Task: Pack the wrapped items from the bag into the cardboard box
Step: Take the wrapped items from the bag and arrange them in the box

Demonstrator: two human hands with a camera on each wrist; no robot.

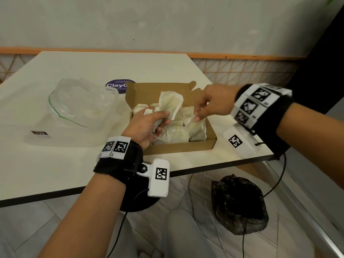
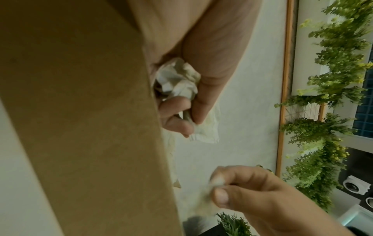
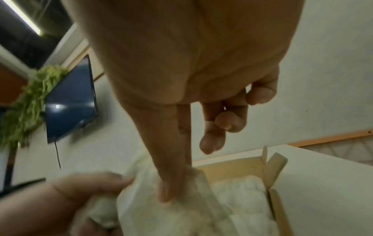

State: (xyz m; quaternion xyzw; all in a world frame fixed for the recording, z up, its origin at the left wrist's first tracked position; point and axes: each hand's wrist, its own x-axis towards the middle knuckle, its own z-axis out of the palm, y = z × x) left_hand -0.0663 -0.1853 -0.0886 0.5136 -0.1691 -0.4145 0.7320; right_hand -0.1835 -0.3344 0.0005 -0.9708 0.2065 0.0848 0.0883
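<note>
While the left hand [image 1: 149, 125] clutches a crumpled bunch of wrapped items [image 1: 170, 105] over the cardboard box [image 1: 178, 148], the right hand [image 1: 208, 103] pinches one packet's corner between thumb and forefinger. Light, soft and easily torn (best taken by an edge), similar packets nearly fill the box; the clear plastic bag [image 1: 83, 103] beside it looks almost emptied.

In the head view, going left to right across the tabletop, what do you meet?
Clear plastic bag → left hand gripping a bunch of wrapped items → cardboard box → right hand pinching one wrapped item.
</note>
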